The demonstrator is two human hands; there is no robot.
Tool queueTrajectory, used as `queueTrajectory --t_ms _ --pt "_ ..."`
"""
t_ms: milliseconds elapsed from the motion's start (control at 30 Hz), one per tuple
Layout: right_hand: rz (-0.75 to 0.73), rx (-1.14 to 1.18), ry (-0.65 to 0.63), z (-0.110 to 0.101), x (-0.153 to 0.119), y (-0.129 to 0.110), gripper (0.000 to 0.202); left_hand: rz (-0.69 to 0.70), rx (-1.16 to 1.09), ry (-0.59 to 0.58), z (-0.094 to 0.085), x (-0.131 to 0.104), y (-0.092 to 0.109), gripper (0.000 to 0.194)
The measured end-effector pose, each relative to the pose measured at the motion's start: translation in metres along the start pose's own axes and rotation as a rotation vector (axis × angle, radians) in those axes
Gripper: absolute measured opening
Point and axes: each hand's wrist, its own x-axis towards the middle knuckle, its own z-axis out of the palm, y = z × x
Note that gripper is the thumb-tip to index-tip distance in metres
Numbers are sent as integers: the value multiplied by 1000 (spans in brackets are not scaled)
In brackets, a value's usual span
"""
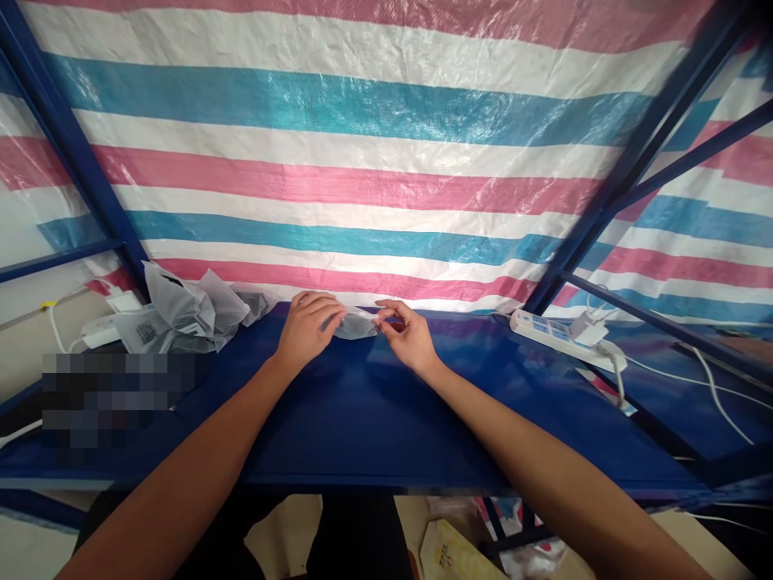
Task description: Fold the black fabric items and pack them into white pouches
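Near the back edge of the blue tabletop [362, 419], a small translucent plastic bag [357, 326] is stretched between my two hands. My left hand [309, 329] pinches its left end between thumb and fingers. At the right end, my right hand [407, 334] grips the bag's edge with thumb and index finger, its other fingers curled. What the bag holds, if anything, cannot be made out.
Several crumpled translucent bags [193, 310] lie at the back left, beside a white plug and cable. A white power strip [564, 338] with plugs sits at the right. Blue metal posts flank a striped tarp [362, 193]. A yellow box [456, 552] is below.
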Motion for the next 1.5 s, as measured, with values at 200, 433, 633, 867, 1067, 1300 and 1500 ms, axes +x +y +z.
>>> queueTrajectory --t_ms 200,433,633,867,1067,1300,1500 --pt "80 52 39 -23 9 10 45 -44 -14 82 -10 0 -6 22" --pt "38 23 -99 1 -7 -4 25 193 -63 -63 10 1 22 28" --pt "10 -13 -100 3 -7 -5 26 173 -15 -68 5 3 11 20" --pt "110 88 5 -10 6 8 36 2 93 -5 -6 3 -23 21" --pt "157 206 91 -21 11 22 43 -255 -65 63 -12 -3 -25 24" --pt "216 80 -70 -25 8 21 43 -499 -491 82 3 -4 -16 37" --pt "143 -1 -32 -24 8 19 33 -635 -735 -191 15 -9 -8 70"
